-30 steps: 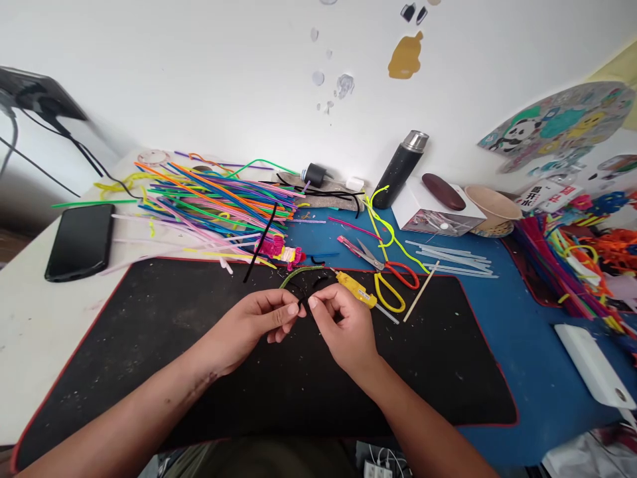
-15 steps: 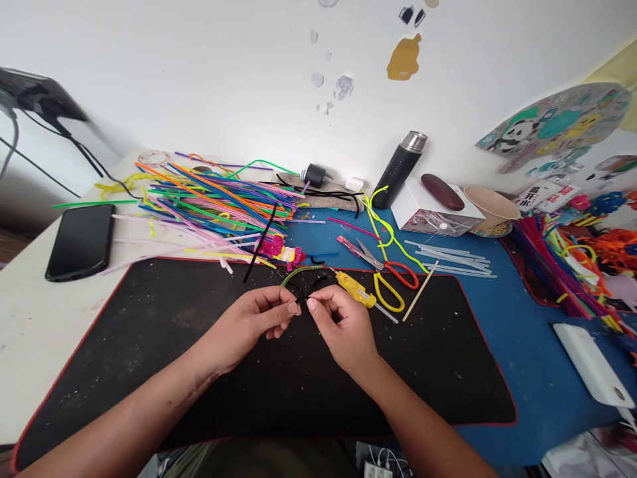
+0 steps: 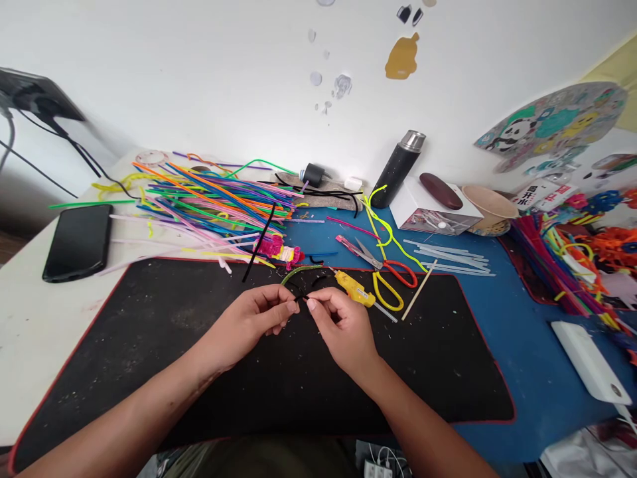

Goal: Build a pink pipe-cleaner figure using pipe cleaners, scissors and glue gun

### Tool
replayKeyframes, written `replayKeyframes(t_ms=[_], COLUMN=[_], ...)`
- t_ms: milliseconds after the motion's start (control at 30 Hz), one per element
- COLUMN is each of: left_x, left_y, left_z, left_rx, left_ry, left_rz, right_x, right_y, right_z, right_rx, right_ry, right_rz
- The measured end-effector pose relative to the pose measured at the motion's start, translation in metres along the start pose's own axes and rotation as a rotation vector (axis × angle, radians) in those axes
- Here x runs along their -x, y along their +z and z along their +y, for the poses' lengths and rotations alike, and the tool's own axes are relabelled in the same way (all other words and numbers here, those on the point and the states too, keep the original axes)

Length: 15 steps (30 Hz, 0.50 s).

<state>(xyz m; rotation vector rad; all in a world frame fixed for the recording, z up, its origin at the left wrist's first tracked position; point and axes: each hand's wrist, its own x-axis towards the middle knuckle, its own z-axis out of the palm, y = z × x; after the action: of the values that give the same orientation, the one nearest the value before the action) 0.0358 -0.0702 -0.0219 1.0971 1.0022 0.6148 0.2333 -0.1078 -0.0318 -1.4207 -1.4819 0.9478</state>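
My left hand (image 3: pixel 249 326) and my right hand (image 3: pixel 343 328) meet above the black mat (image 3: pixel 149 345), fingertips almost touching. Both pinch a short black pipe cleaner (image 3: pixel 300 298) between thumb and forefinger. Just beyond the fingertips an olive-green pipe cleaner (image 3: pixel 298 271) curves across the mat's far edge. A small pink and yellow pipe-cleaner figure (image 3: pixel 281 250) lies behind it. A yellow glue gun (image 3: pixel 354 288) rests right of my right hand.
A heap of coloured pipe cleaners (image 3: pixel 209 199) fills the back left, with a black phone (image 3: pixel 77 240) at the far left. Scissors (image 3: pixel 385 275), a wooden stick (image 3: pixel 419 289), clear glue sticks (image 3: pixel 448 255), a black flask (image 3: pixel 398 169) and a white box (image 3: pixel 432 209) lie to the right.
Both hands stay pinched on the black pipe cleaner in nearly the same spot; the fingertips shifted only slightly.
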Motion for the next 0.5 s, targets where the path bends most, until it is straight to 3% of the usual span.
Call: replayKeyframes(t_ms=[500], left_x=[-0.001], left_y=[-0.003], left_z=[0.024], left_rx=[-0.478], left_ry=[0.141], left_rz=[0.026], right_x=[0.003], right_y=[-0.005], right_z=[0.001], right_rx=[0.027], right_ry=[0.02], right_rz=[-0.02])
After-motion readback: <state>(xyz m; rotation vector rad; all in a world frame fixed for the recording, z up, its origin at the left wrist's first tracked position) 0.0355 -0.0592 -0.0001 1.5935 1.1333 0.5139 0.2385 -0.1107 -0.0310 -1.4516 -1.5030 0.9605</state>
